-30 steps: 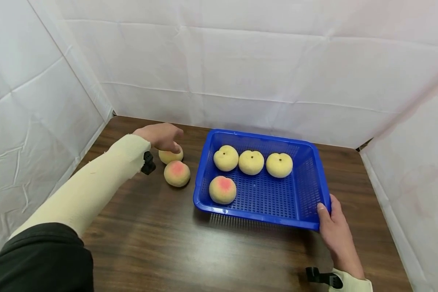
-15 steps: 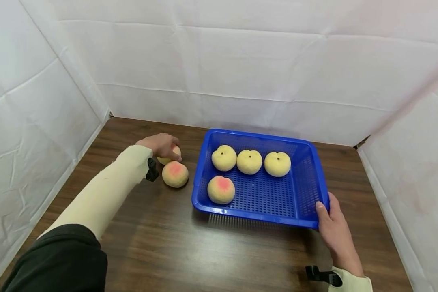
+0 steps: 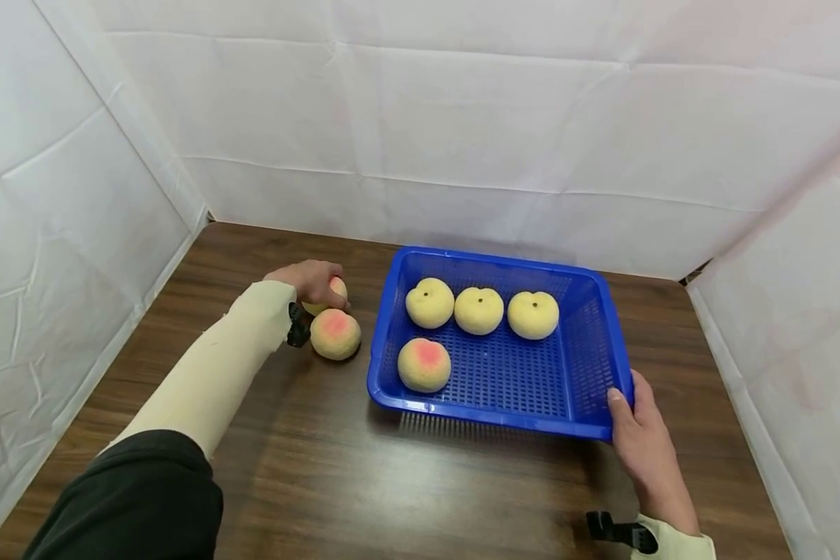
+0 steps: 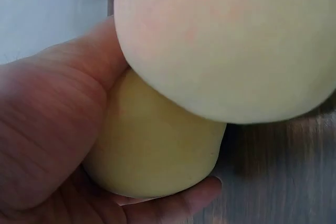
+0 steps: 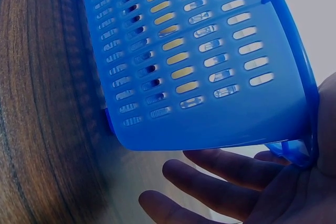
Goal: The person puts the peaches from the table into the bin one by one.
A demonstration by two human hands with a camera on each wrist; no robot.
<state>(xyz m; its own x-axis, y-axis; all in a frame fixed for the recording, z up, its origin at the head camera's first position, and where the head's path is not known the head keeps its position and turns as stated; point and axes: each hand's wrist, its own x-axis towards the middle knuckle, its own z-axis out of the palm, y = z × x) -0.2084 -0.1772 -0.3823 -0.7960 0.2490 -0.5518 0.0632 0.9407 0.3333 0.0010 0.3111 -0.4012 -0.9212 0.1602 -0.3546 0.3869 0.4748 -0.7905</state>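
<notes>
My left hand (image 3: 306,280) is curled round a peach (image 3: 338,288) on the table, left of the basket. In the left wrist view, thumb and fingers wrap this yellowish peach (image 4: 157,145). Closer to the camera, a second peach with a pink blush (image 3: 335,334) sits just in front of the held one and partly covers it there. My right hand (image 3: 644,447) grips the near right corner of a blue plastic basket (image 3: 490,418), thumb over the rim. From the right wrist, the basket's slotted wall (image 5: 220,124) shows, with several fingers spread beneath its rim.
Inside the basket, three yellow peaches (image 3: 479,311) form a row toward the back, and a pink-topped peach (image 3: 424,365) lies at the near left. White sheeting (image 3: 462,117) encloses the brown wooden table (image 3: 364,482) at the back and sides.
My left hand has come down from above the far peach and closed round it. The basket and my right hand stay where they were.
</notes>
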